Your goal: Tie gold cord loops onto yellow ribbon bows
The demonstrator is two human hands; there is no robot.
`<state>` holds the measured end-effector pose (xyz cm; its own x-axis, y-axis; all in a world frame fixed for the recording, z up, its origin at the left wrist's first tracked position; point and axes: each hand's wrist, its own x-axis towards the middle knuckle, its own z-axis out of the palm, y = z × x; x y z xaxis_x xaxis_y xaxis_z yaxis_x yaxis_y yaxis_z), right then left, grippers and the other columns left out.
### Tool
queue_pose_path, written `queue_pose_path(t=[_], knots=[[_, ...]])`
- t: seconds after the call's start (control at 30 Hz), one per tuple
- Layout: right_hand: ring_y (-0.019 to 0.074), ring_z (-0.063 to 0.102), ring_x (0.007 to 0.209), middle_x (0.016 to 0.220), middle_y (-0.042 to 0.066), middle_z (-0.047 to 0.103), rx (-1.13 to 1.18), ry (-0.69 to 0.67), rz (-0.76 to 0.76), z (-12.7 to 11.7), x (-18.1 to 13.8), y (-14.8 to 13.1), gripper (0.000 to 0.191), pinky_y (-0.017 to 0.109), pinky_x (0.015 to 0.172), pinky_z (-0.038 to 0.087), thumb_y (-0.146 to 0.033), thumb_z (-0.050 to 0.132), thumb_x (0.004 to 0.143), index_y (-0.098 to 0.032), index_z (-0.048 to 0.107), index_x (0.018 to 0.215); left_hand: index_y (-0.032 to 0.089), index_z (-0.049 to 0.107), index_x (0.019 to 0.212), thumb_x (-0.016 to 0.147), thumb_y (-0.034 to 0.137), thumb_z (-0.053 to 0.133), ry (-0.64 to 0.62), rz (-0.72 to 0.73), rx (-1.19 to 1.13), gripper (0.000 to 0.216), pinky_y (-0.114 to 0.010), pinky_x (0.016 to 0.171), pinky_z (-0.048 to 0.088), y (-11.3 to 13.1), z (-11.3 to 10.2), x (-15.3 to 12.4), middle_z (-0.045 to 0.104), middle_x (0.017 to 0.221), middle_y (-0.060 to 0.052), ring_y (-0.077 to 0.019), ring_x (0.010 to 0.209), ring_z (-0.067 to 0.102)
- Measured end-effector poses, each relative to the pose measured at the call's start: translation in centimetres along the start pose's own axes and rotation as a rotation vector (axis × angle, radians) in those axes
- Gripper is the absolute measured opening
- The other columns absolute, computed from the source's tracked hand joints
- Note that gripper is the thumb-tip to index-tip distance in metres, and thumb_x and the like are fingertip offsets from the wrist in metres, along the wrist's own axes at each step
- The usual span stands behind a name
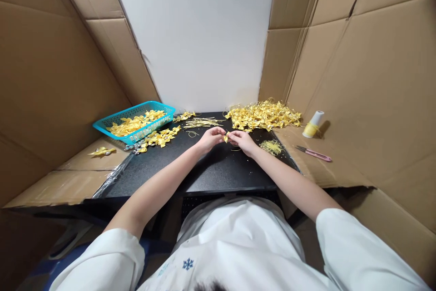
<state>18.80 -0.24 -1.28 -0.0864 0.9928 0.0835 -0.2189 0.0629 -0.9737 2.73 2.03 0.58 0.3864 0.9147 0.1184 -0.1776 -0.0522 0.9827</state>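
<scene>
With the left hand (211,140) and right hand (243,140) both gripping the small, shiny yellow ribbon piece (226,138) over the black bench (153,173), a light pinch should prevent creasing.

1. The one view looks from the person's head, above the white shirt (245,236), facing forward and down.
2. The table (221,175) lies close below; left hand (211,140) and right hand (243,141) fall near mid-picture.
3. It reaches wide, taking in cardboard walls (384,68) on both sides.
</scene>
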Motion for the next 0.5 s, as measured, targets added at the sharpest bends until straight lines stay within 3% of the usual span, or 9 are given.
queue_pose_path(t=[0.17,0.33,0.5], knots=[[0.0101,0.061,0.063,0.065,-0.003,0.069,-0.066,-0.004,-0.111,0.2,0.0,0.2,0.019,0.024,0.068,0.049,-0.034,0.08,0.064,-0.018,0.07,0.07,0.016,0.054,0.082,0.067,0.029,0.077,-0.073,0.088,0.085,0.03,-0.025,0.067,0.054,-0.8,0.0,-1.1,0.06,0.08,0.002,-0.0099,0.072,0.061],[0.0121,0.061,0.066,0.07,-0.001,0.07,-0.118,-0.036,-0.171,0.2,-0.3,-0.4,0.017,0.026,0.071,0.049,-0.035,0.075,0.07,-0.019,0.069,0.071,0.018,0.047,0.094,0.068,0.037,0.081,-0.193,0.223,0.156,0.046,-0.022,0.058,0.05,-1.1,-0.3,-1.2,0.059,0.074,0.005,-0.0076,0.059,0.059],[0.016,0.064,0.091,0.103,0.004,0.071,-0.223,0.022,-0.416,-0.2,-0.6,-1.3,0.015,0.03,0.085,0.048,-0.037,0.068,0.076,-0.022,0.068,0.072,0.018,0.045,0.094,0.068,0.037,0.081,-0.163,0.274,0.137,0.048,-0.022,0.058,0.048,-1.1,-0.4,-1.1,0.059,0.07,0.005,-0.0081,0.057,0.06]])
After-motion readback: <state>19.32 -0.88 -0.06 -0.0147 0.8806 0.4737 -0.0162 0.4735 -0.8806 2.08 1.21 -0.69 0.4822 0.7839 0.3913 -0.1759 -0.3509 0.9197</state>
